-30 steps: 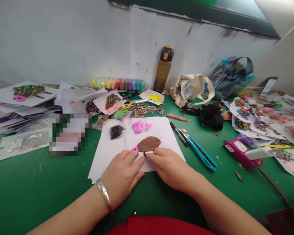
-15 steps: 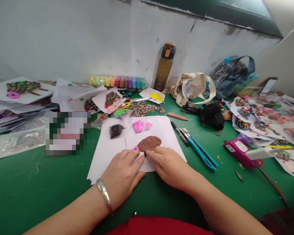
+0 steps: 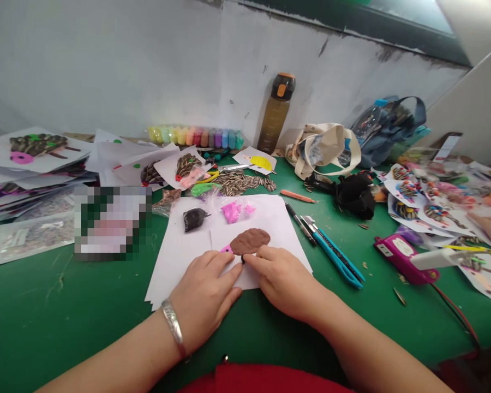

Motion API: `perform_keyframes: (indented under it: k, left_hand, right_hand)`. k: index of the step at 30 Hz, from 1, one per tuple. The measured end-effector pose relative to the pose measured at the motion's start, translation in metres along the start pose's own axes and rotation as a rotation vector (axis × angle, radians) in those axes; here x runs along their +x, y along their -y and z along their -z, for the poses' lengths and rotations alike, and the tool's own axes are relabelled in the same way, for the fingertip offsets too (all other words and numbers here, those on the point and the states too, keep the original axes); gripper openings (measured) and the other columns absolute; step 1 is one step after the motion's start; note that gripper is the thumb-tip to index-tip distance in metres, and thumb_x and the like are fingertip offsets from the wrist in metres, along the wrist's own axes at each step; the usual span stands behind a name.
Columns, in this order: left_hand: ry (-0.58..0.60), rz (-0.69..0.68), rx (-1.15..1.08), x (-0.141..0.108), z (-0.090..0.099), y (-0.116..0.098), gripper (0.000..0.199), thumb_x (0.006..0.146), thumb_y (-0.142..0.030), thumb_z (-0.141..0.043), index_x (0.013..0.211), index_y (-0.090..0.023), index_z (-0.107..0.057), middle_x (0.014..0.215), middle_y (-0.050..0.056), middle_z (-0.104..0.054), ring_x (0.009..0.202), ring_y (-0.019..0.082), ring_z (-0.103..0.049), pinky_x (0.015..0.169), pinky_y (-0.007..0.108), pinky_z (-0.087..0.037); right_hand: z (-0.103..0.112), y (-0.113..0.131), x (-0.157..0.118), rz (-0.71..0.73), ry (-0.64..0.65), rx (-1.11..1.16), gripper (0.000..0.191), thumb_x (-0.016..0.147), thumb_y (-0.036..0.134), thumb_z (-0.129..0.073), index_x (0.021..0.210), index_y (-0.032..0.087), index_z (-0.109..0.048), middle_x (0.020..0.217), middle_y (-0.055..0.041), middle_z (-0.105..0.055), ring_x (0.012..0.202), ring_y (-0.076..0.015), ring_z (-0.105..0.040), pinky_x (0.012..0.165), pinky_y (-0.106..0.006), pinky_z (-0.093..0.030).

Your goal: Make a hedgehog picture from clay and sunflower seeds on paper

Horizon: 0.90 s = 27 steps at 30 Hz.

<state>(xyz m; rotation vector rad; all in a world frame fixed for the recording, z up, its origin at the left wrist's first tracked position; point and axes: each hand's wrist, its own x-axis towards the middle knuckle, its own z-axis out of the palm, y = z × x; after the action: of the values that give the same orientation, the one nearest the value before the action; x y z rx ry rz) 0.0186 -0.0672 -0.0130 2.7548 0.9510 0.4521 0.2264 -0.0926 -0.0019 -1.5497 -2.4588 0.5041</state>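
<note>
Head view: left hand [image 3: 202, 303] and right hand [image 3: 284, 284] lie on white paper [image 3: 253, 210], fingers [image 3: 256, 261] open, just below brown clay [image 3: 249, 241].

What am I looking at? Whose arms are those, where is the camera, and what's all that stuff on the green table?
A person is wearing a camera on their head, so you see what they see, looking down at their own two hands. The left hand, with a silver bangle on its wrist, rests on white paper. The right hand sits at the edge of a brown clay oval, with its fingertips by a tiny dark bit. I can't tell if that bit is being held. Nearby are black clay and pink clay in clear bags, and striped sunflower seeds on the green table. At the right edge you can see another person's hand.
</note>
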Motion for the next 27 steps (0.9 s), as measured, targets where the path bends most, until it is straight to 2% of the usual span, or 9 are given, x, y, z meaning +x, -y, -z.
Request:
perform_keyframes:
  k: [7, 11, 15, 19, 27]
  left_hand:
    - [-0.01, 0.0, 0.035, -0.001, -0.001, -0.004, 0.031, 0.087, -0.021, -0.053, 0.117, -0.016, -0.061, 0.118, 0.014, -0.059, 0.108, 0.031, -0.051, 0.09, 0.05, -0.048]
    - [0.004, -0.019, -0.033, 0.001, 0.003, 0.0, 0.027, 0.09, -0.022, -0.05, 0.114, -0.017, -0.061, 0.114, 0.012, -0.061, 0.104, 0.027, -0.053, 0.09, 0.047, -0.049]
    - [-0.005, -0.031, -0.11, 0.003, 0.007, 0.006, 0.023, 0.093, -0.02, -0.045, 0.108, -0.016, -0.063, 0.108, 0.01, -0.063, 0.1, 0.024, -0.055, 0.089, 0.041, -0.05]
    - [-0.027, -0.05, -0.111, 0.003, 0.006, 0.008, 0.023, 0.093, -0.018, -0.045, 0.106, -0.014, -0.063, 0.108, 0.01, -0.063, 0.101, 0.024, -0.054, 0.088, 0.041, -0.05]
    - [-0.003, -0.07, -0.097, 0.0, 0.005, 0.009, 0.024, 0.092, -0.018, -0.046, 0.111, -0.014, -0.061, 0.111, 0.01, -0.062, 0.102, 0.025, -0.053, 0.089, 0.044, -0.05]
  right_hand:
    - [0.0, -0.003, 0.001, 0.003, 0.003, 0.046, 0.04, 0.085, 0.007, -0.042, 0.12, 0.019, -0.058, 0.092, -0.0067, -0.059, 0.087, -0.0187, -0.054, 0.077, -0.03, -0.041]
    - [0.002, -0.01, -0.002, 0.052, -0.028, 0.123, 0.046, 0.086, 0.006, -0.041, 0.128, 0.02, -0.053, 0.096, -0.0065, -0.059, 0.087, -0.0176, -0.053, 0.076, -0.029, -0.04]
    - [0.002, -0.006, -0.004, 0.131, -0.002, 0.008, 0.042, 0.089, 0.009, -0.042, 0.124, 0.027, -0.057, 0.088, -0.0036, -0.058, 0.079, -0.0169, -0.05, 0.07, -0.03, -0.035]
    - [-0.001, -0.002, -0.004, 0.122, 0.002, -0.11, 0.034, 0.094, 0.015, -0.04, 0.12, 0.027, -0.058, 0.087, -0.0034, -0.056, 0.076, -0.0165, -0.046, 0.068, -0.031, -0.031]
    - [-0.002, -0.003, -0.004, 0.106, -0.01, -0.134, 0.035, 0.093, 0.013, -0.041, 0.121, 0.027, -0.058, 0.085, -0.0032, -0.054, 0.076, -0.0161, -0.046, 0.068, -0.03, -0.03]
